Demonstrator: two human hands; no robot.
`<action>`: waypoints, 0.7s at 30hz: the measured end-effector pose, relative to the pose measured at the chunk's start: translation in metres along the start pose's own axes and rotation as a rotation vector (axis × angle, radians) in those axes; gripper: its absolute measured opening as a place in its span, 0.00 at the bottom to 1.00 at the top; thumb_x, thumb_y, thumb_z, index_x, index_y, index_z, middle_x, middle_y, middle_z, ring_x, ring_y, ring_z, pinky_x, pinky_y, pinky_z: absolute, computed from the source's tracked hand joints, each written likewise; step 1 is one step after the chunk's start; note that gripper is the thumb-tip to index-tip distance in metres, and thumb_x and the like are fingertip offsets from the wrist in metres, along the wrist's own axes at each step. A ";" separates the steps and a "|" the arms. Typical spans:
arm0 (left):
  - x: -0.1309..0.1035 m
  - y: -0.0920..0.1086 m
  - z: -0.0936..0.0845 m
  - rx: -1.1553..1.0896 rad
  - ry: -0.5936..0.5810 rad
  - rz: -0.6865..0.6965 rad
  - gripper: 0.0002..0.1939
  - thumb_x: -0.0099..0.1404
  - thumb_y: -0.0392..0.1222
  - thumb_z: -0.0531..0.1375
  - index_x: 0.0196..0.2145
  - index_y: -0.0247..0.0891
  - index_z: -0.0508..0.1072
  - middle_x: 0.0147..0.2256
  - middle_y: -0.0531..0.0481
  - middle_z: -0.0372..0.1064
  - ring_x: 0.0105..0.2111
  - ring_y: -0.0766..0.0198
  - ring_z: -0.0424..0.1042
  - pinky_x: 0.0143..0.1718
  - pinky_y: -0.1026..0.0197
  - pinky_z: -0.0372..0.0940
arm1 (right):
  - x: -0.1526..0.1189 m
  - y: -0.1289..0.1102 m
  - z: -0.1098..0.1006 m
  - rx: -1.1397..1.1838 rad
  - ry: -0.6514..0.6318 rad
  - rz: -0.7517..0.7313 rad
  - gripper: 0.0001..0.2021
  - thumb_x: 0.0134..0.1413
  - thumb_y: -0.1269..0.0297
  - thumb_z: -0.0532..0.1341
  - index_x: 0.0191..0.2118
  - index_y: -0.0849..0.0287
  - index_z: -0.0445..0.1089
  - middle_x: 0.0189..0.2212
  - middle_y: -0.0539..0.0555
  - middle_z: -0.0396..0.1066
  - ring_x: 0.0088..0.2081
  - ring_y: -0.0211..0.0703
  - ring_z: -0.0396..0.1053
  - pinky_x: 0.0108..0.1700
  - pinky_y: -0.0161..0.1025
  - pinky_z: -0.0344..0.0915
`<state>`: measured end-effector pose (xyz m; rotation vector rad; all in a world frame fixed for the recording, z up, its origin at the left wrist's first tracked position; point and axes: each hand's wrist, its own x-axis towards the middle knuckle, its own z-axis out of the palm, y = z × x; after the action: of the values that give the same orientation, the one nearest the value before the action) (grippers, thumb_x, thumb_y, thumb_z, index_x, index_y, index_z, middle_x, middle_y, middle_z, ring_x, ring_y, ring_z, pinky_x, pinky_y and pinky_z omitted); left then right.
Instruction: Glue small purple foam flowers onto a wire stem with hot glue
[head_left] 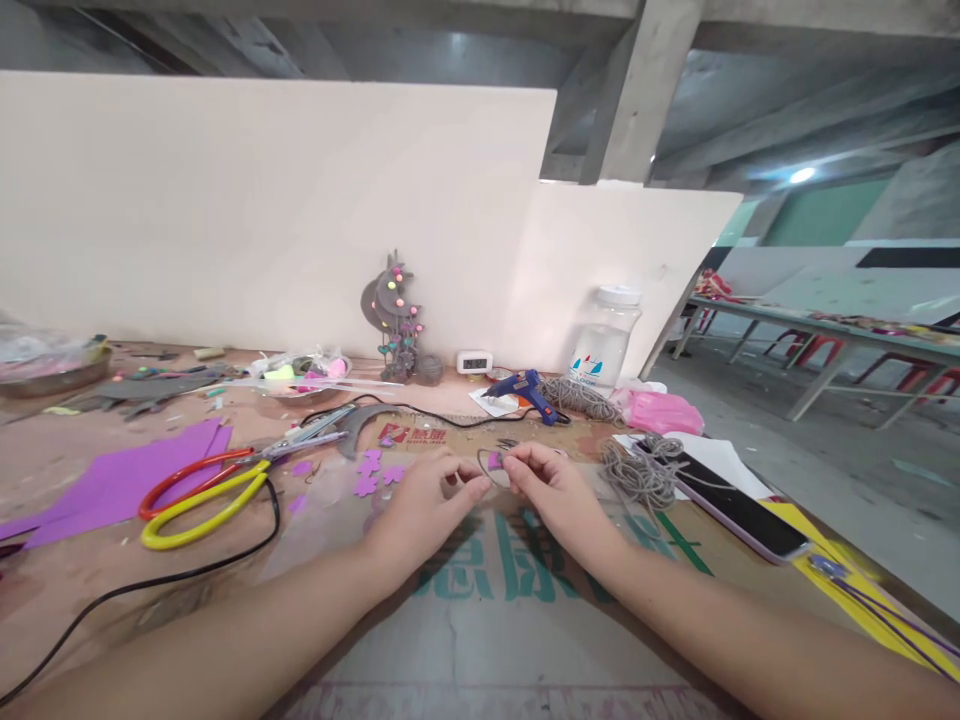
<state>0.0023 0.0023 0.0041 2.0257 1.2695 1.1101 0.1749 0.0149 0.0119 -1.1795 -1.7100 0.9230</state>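
My left hand (435,505) and my right hand (553,488) face each other above a printed cardboard sheet (457,640). A thin grey cord (482,462) curves in a small loop between them, with a small purple piece (494,460) beside the right fingertips. The right thumb and forefinger pinch the cord. My left thumb and fingers close in a pinch at the cord's near end; the exact contact is too small to make out. Several purple flower cutouts (367,480) lie just left of my left hand.
Scissors with red and yellow handles (206,490) rest on purple sheets (142,470) at left. Behind my hands are a blue glue gun (529,392), a small clock (475,361), a moon-shaped ornament (394,310) and a water jar (604,340). Tangled cord (641,470) and a phone (739,505) lie right.
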 end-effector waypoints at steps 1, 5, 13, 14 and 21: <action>0.000 0.000 0.000 -0.011 0.005 -0.010 0.09 0.61 0.43 0.55 0.30 0.39 0.73 0.31 0.52 0.69 0.36 0.62 0.66 0.39 0.60 0.59 | 0.000 0.000 0.000 -0.014 -0.005 -0.004 0.12 0.53 0.56 0.55 0.28 0.60 0.63 0.20 0.45 0.55 0.23 0.33 0.53 0.25 0.33 0.51; 0.001 -0.001 0.000 -0.031 0.024 -0.021 0.09 0.61 0.43 0.54 0.28 0.38 0.72 0.31 0.51 0.69 0.36 0.62 0.67 0.39 0.60 0.60 | 0.001 0.004 0.001 -0.048 -0.031 -0.020 0.11 0.53 0.58 0.54 0.29 0.60 0.65 0.21 0.46 0.58 0.25 0.35 0.56 0.28 0.33 0.55; 0.001 0.000 -0.001 -0.107 -0.004 -0.073 0.11 0.61 0.44 0.53 0.30 0.39 0.74 0.31 0.51 0.73 0.33 0.62 0.69 0.37 0.60 0.62 | 0.002 0.004 0.002 0.018 -0.055 0.024 0.10 0.51 0.57 0.57 0.28 0.60 0.65 0.21 0.47 0.60 0.23 0.34 0.56 0.26 0.33 0.56; 0.001 0.001 -0.001 -0.121 -0.013 -0.083 0.11 0.61 0.44 0.53 0.30 0.39 0.74 0.30 0.52 0.73 0.32 0.62 0.69 0.37 0.60 0.62 | 0.001 0.004 0.002 0.017 -0.056 0.025 0.10 0.51 0.57 0.58 0.28 0.60 0.65 0.21 0.47 0.60 0.23 0.34 0.56 0.27 0.33 0.56; 0.001 0.005 -0.003 -0.147 -0.047 -0.143 0.09 0.60 0.42 0.55 0.32 0.38 0.74 0.34 0.51 0.75 0.34 0.62 0.71 0.39 0.61 0.64 | 0.000 0.002 0.002 0.029 -0.056 0.037 0.10 0.49 0.58 0.59 0.27 0.61 0.66 0.20 0.46 0.59 0.24 0.34 0.56 0.27 0.33 0.55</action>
<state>0.0028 0.0008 0.0100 1.8138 1.2500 1.0510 0.1740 0.0151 0.0091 -1.1797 -1.7185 1.0090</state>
